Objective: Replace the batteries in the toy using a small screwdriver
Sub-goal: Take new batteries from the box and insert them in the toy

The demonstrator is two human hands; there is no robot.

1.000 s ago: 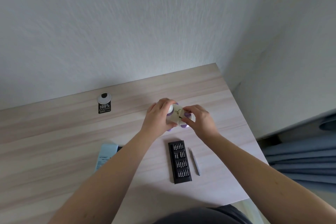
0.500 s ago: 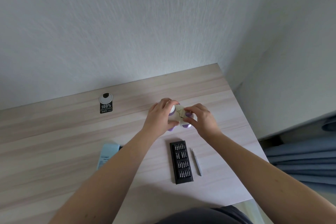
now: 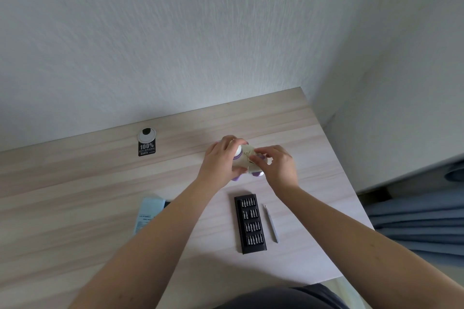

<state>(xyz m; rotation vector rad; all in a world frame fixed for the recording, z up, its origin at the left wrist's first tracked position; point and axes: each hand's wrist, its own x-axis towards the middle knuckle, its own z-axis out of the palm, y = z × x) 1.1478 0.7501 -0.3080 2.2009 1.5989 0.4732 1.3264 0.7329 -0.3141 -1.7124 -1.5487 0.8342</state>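
At the far left of the wooden desk [image 3: 75, 183], a pale blue paper packet [image 3: 148, 216] lay flat near the front, partly covered by the left forearm; a dark item under its right edge was too hidden to identify. Behind it, near the wall, a round cable grommet [image 3: 147, 135] sat in the desktop, with a black label [image 3: 147, 150] printed "100%" touching its near edge.

The left hand [image 3: 221, 163] was positioned at the centre of the desk. Its fingers were curled over the top and its thumb pressed the near side of the toy [image 3: 244, 160], gripping it. The toy was a cream body with purple wheels, held between both hands just above or on the desktop; contact with the desk could not be determined.

The right hand [image 3: 278, 168] gripped the toy's right side, fingertips curled onto the cream body close to a purple wheel. Whether it pinched a small part there could not be determined.

In front of the hands, apart from the toy, an open black bit case [image 3: 249, 223] lay lengthwise with four rows of metal bits. Just to its right, not touching, lay a slim grey screwdriver [image 3: 271, 224], tip pointing away from the person.

At the far right, beyond the desk edge, blue pleated fabric [image 3: 414, 226] was visible.
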